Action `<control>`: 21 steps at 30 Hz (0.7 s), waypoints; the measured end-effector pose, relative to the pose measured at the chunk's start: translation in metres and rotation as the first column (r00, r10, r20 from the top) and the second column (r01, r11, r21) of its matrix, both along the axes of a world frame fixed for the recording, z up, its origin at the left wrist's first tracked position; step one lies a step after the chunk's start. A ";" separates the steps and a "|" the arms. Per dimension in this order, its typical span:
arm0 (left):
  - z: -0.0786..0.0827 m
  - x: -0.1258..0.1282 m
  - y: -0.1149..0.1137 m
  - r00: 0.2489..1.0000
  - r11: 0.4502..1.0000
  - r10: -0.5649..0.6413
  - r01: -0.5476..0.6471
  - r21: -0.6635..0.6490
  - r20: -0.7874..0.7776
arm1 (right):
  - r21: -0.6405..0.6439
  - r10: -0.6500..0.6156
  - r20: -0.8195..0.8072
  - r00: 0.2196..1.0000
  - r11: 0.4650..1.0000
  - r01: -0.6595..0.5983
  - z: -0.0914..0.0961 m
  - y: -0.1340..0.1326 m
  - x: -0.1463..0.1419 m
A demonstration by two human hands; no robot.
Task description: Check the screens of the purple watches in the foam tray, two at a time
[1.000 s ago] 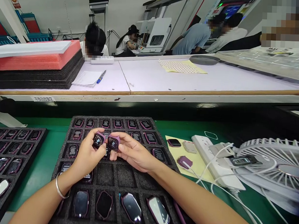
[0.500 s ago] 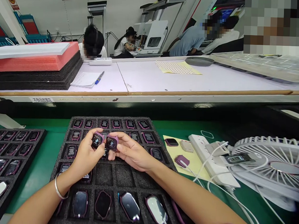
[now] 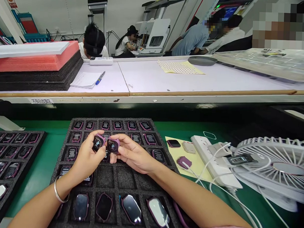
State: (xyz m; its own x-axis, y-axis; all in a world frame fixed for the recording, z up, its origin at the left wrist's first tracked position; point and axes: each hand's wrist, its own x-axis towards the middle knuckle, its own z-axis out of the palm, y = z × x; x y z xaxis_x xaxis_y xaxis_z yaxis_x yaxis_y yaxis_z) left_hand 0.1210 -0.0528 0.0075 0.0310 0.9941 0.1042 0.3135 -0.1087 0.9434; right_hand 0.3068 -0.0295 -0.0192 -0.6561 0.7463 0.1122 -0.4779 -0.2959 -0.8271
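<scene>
My left hand [image 3: 87, 158] is closed around a purple smartwatch body [image 3: 98, 142] with its lit screen facing up. My right hand [image 3: 133, 155] pinches a second purple smartwatch body [image 3: 113, 145] right beside the first, the two nearly touching. Both hands hover over a black foam tray [image 3: 115, 177] whose pockets hold several more purple watch bodies; a few middle pockets are bare foam. A silver bangle circles my left wrist.
A second black foam tray [image 3: 13, 152] of watches lies at the left. A yellow sheet [image 3: 197, 163] with three watch bodies, a white power strip [image 3: 215, 162] with cables and a white fan [image 3: 277, 168] sit at the right. Other people work behind the white bench [image 3: 193, 79].
Both hands with their watches stay in nearly the same place; the view has shifted slightly and the two watches sit a bit closer together.
</scene>
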 end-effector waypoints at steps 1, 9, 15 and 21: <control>0.000 0.000 0.000 1.000 1.000 -0.001 0.001 0.001 -0.005 | 0.002 0.000 -0.001 1.000 1.000 0.000 0.000 0.000 0.000; -0.001 0.001 0.001 1.000 1.000 0.010 -0.010 -0.016 0.002 | -0.006 0.005 0.000 1.000 1.000 -0.005 -0.002 0.001 0.000; 0.000 0.002 0.001 1.000 1.000 0.013 -0.013 -0.021 -0.018 | 0.007 -0.003 -0.009 1.000 1.000 0.003 -0.003 0.001 0.000; 0.000 0.002 0.001 1.000 0.998 0.024 -0.024 -0.054 -0.011 | 0.009 0.001 -0.010 1.000 1.000 -0.001 -0.003 0.002 -0.001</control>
